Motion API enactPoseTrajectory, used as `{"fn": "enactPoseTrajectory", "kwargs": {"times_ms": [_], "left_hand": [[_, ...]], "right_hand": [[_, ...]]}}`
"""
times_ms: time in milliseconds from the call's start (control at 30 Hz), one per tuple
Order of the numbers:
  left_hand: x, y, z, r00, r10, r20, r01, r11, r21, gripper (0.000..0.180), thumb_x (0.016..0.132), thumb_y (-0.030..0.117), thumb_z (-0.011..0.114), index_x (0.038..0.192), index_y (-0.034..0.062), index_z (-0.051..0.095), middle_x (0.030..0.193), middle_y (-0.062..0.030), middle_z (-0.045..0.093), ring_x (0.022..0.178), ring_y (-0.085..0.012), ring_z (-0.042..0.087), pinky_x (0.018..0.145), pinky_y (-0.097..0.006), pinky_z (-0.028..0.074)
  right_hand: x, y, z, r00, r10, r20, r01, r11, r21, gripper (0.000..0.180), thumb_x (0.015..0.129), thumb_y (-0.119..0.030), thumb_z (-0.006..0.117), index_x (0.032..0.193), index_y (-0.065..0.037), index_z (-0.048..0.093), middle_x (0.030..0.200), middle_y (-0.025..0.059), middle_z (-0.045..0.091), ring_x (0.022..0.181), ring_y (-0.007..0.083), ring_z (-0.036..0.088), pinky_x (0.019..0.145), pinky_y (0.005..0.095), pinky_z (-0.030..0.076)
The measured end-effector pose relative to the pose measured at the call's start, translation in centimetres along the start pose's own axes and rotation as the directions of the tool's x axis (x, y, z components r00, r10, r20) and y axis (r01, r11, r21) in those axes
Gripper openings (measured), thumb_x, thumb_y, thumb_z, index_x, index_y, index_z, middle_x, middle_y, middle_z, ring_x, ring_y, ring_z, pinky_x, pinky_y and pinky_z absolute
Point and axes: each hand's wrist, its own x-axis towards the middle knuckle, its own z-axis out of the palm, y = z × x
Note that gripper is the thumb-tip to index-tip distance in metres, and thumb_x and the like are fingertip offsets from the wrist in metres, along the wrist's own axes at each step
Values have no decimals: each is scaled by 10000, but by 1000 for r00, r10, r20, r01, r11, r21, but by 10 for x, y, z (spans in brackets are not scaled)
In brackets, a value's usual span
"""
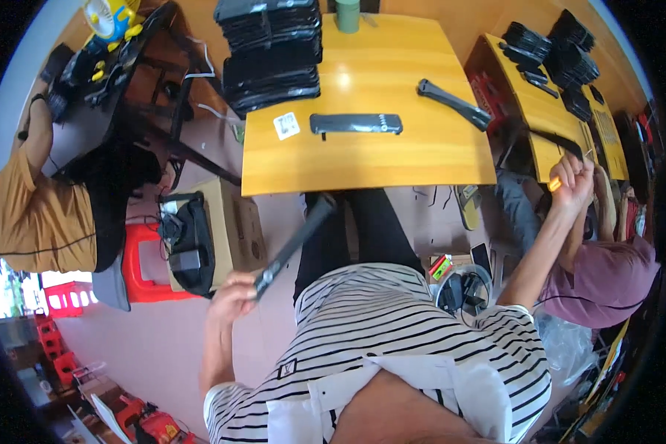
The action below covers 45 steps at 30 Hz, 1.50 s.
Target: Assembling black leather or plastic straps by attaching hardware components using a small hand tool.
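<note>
Black bar [296, 244] slants up from our left hand [234, 296], its near end in the closed fingers. Whether our right hand [567, 189] grips the dark strip [559, 140] just past its fingertips, we cannot tell. Beyond the left fingers, a black stack [272, 78] tops the yellow table [362, 164].

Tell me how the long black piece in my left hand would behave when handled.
Probably fairly stiff: gripped near one end by the left hand, the long black piece juts out straight, with no visible bend. Likely light for its length, as it looks slim and one hand holds it.
</note>
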Motion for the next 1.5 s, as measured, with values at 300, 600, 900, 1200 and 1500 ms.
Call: {"fn": "enactPoseTrajectory", "kwargs": {"times_ms": [300, 600, 900, 1200, 1500], "left_hand": [[89, 13, 38, 919, 306, -248, -257, 943, 210, 252, 877, 249, 504, 723, 49, 522, 529, 2, 453, 453, -86, 427, 433, -209, 326], [175, -17, 6, 900, 192, -390, -166, 981, 99, 409, 883, 387, 486, 817, -7, 575, 600, -74, 583, 480, -127, 551, 435, -205, 403], [156, -19, 0, 746, 235, -624, -153, 971, 183, 544, 874, 516, 425, 887, -2, 591, 650, -94, 608, 495, -123, 579, 431, -191, 439], [154, 10, 123, 959, 180, 218, -172, 984, -57, 548, 903, 484, 362, 1021, -10, 567, 789, -95, 609, 543, -119, 547, 440, -174, 398], [184, 11, 136, 876, 430, -217, -476, 844, -249, 241, 920, 212, 469, 948, -1, 578, 819, -82, 618, 590, -92, 586, 494, -179, 472]], "right_hand": [[-38, 67, 71, 997, -49, 67, 82, 418, -905, 164, 808, -122, 484, 664, -43, 479, 541, -2, 419, 345, 48, 294, 345, 196, 257], [-40, 105, 81, 928, 43, 369, 362, -327, -873, 96, 788, -44, 561, 760, 47, 575, 592, 45, 495, 508, 73, 439, 466, 221, 330], [-32, 112, 71, 919, -30, 393, 373, -256, -892, 107, 786, -30, 584, 832, 62, 615, 646, 84, 588, 567, 107, 562, 494, 217, 409], [-48, 171, 82, 597, 396, 698, 802, -296, -519, 162, 693, -74, 627, 844, -15, 622, 596, 45, 508, 501, 170, 541, 430, 300, 437], [-53, 207, 23, 931, 307, 198, 142, 195, -970, 257, 778, -77, 607, 1004, 45, 589, 828, 51, 634, 634, 166, 591, 584, 315, 483]]}}
